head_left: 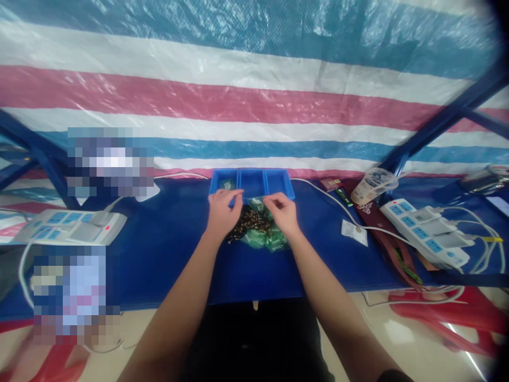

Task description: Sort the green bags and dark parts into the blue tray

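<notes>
My left hand (223, 213) hovers over the left side of a pile of small brass-and-black metal pieces (251, 220). Its fingers stretch to the right, thumb apart, and I see nothing between them. Opposite it, my right hand (284, 213) has its fingertips pinched at the edge of a small clear green plastic bag (256, 202). More green plastic bags (258, 239) lie at the near side of the pile. Just behind both hands stands a blue tray (253, 183) with three compartments; a green bag (227, 184) lies in the left one.
A plastic cup (374, 187), a small white packet (354, 232), a brown strap-like bag (377, 228) and a power strip (423, 233) with cables are at right. Another power strip (71, 225) lies left. A striped sheet (254, 101) hangs behind the blue table (167, 254). Red stools stand below.
</notes>
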A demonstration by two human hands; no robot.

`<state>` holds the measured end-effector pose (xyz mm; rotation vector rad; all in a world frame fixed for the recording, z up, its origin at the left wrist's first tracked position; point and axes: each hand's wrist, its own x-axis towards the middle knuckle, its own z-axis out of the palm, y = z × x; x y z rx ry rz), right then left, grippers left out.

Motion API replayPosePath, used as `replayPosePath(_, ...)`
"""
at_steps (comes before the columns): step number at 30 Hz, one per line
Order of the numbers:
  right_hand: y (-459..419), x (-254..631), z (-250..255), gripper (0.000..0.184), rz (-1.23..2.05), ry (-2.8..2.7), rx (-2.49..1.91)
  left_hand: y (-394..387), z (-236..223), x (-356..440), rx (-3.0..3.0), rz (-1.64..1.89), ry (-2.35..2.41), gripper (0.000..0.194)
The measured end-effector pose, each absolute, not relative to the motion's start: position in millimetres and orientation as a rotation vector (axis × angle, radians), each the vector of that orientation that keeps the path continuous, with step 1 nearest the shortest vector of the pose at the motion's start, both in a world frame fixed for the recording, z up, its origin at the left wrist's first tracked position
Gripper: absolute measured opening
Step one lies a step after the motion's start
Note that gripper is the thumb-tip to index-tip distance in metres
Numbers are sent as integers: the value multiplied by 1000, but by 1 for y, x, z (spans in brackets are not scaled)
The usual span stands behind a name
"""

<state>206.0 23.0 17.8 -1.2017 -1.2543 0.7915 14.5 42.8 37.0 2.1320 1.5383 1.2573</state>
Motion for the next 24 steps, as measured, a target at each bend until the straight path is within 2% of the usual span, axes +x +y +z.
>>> replayPosePath(3, 26, 207, 16, 31, 998, -1054, -1185, 36, 31, 23, 2115, 1245, 1342, 25)
replayPosePath(7, 26, 205, 15, 36, 1182, -942, -1151, 34, 20, 25, 1884, 1233, 1340, 25)
replayPosePath(24, 22, 196, 19, 39, 1205, -969, -1128, 31, 14, 24, 1449, 1205, 1128, 24)
